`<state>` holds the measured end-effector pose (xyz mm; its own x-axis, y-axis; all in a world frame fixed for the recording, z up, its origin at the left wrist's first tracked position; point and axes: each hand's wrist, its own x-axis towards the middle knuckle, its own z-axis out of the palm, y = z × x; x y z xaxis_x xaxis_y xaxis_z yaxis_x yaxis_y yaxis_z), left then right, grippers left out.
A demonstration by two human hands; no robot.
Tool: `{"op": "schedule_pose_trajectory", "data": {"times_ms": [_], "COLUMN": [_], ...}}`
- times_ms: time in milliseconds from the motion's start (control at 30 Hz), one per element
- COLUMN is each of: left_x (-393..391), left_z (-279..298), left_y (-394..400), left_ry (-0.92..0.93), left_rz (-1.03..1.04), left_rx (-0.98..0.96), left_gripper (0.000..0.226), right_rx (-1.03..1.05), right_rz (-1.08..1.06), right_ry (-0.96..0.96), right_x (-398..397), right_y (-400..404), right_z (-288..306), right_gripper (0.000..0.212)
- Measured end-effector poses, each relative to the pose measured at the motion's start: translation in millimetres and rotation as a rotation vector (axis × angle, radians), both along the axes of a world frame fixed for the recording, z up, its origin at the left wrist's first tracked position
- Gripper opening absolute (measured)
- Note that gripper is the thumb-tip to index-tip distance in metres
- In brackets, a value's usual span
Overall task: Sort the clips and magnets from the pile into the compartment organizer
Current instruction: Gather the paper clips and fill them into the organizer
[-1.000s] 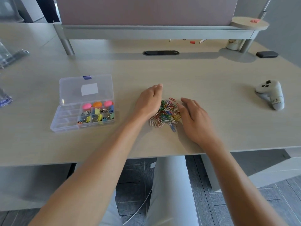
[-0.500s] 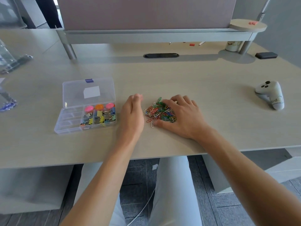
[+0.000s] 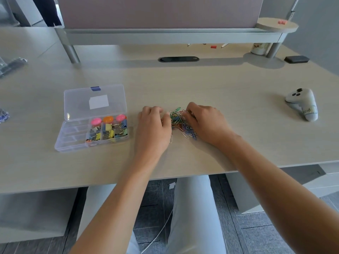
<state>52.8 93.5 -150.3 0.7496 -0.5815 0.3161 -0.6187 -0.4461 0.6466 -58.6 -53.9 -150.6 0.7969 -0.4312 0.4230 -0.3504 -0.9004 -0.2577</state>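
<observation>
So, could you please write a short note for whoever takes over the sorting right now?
Left hand: fingers curled at the left edge of the paper clip pile; an actual grip cannot be seen.
Right hand: fingers curled into the pile's right side; grip likewise unclear.
Organizer: lid open, left of the pile on the desk.
Done: binder clips and round magnets fill its right compartments.
Left: all paper clips; the left compartments look empty.

Head view, downward (close) over desk
</observation>
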Motion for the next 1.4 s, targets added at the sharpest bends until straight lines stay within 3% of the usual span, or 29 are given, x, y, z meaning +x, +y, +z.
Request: {"op": "schedule_pose_trajectory", "data": {"times_ms": [133, 233, 367, 533, 767, 967, 1267, 1400], "left_x": [-5.8, -12.7, -19.2, -15.1, -5.2, 3.4, 13.9, 19.6], "left_z": [2.2, 2.6, 3.5, 5.8, 15.0, 20.5, 27.8, 30.6], "left_y": [-9.8, -20.4, -37.4, -54.7, -65.3, -70.9, -58.5, -44.8], "left_ry": [-0.247, -0.330, -0.419, -0.433, -0.386, -0.141, 0.629, 0.728], "left_rz": [0.061, 0.084, 0.021, -0.080, -0.099, -0.096, 0.015, -0.033], "left_rx": [0.236, 0.309, 0.340, 0.325, 0.230, -0.002, -0.298, -0.293], "left_gripper": [0.046, 0.051, 0.040, 0.020, 0.033, 0.038, 0.042, 0.038], "right_rx": [0.266, 0.476, 0.662, 0.805, 0.847, 0.973, 1.445, 1.482], "right_rz": [-0.076, -0.127, -0.187, -0.209, -0.225, -0.244, -0.248, -0.240], "right_ry": [-0.181, -0.317, -0.439, -0.531, -0.576, -0.628, -0.721, -0.713], "right_x": [-2.4, -6.7, -11.6, -12.3, -15.1, -16.5, -9.8, -0.1], "right_y": [-7.6, -10.8, -15.1, -18.5, -20.7, -17.8, -6.3, 3.5], "right_z": [3.3, 9.2, 10.6, 11.0, 10.4, 18.1, 33.5, 34.9], "right_gripper": [0.027, 0.030, 0.033, 0.033, 0.036, 0.037, 0.026, 0.026]}}
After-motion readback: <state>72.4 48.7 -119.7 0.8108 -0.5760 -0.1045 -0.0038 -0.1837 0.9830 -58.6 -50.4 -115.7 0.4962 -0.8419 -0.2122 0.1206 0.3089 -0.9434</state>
